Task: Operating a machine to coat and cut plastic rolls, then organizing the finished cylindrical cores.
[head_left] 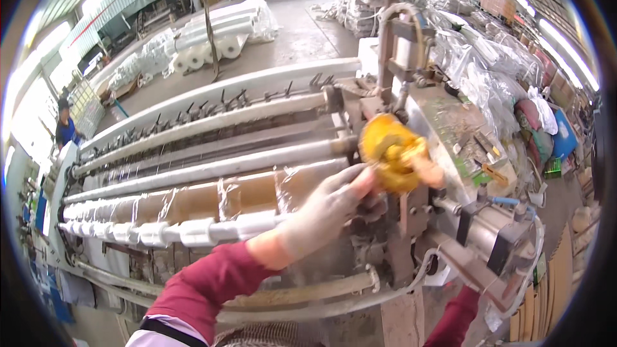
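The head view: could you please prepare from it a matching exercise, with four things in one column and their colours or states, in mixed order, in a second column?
1. left hand
2. left sleeve
3. object just beyond the left hand's fingertips
4. large rolls in the background

A. maroon
B. white
C. gloved
D. yellow

Pairs: 1-C, 2-A, 3-D, 4-B

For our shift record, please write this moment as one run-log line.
left hand: gloved, at blurred yellow part | right hand: unclear, maroon sleeve visible | brown roll: partly film-covered
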`<control>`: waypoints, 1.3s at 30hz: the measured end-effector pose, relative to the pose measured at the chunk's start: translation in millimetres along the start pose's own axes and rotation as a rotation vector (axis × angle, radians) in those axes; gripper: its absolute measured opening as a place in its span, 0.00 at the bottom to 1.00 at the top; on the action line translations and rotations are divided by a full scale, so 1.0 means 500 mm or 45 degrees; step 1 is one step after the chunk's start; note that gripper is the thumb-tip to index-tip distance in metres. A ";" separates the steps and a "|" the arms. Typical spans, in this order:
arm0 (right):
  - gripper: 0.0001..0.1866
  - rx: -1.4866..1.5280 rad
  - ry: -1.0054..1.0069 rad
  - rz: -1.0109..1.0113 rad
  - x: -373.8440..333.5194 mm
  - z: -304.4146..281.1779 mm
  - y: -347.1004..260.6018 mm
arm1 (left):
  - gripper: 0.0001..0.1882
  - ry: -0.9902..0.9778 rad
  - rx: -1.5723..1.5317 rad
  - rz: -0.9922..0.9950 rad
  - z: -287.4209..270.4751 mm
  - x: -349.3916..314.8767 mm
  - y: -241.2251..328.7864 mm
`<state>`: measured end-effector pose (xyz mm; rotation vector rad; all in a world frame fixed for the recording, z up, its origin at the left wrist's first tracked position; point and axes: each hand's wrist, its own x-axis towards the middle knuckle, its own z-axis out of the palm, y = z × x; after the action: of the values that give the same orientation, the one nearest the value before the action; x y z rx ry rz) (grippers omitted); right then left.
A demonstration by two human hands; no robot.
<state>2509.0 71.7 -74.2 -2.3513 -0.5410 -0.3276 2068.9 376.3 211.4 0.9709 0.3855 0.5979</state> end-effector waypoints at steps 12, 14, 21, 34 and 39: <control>0.35 0.967 -1.308 -0.474 -0.807 -0.161 -0.846 | 0.18 0.545 0.342 -0.196 -0.402 -0.681 -0.113; 0.37 0.721 -1.566 -0.761 -0.880 -0.138 -0.932 | 0.18 0.606 0.307 -0.247 -0.488 -0.764 -0.190; 0.18 0.241 -1.463 -1.462 -1.065 -0.055 -0.984 | 0.18 0.630 0.352 -0.224 -0.587 -0.894 -0.287; 0.10 0.074 -1.344 -1.393 -1.080 -0.129 -1.016 | 0.20 0.466 0.658 -0.159 -0.606 -0.898 -0.296; 0.10 0.099 -1.392 -1.413 -1.051 -0.146 -1.005 | 0.20 0.411 0.722 -0.151 -0.592 -0.887 -0.308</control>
<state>1806.3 207.7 71.6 -1.7319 -2.2799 0.5606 1606.3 224.7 -54.8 1.3829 0.9285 0.5466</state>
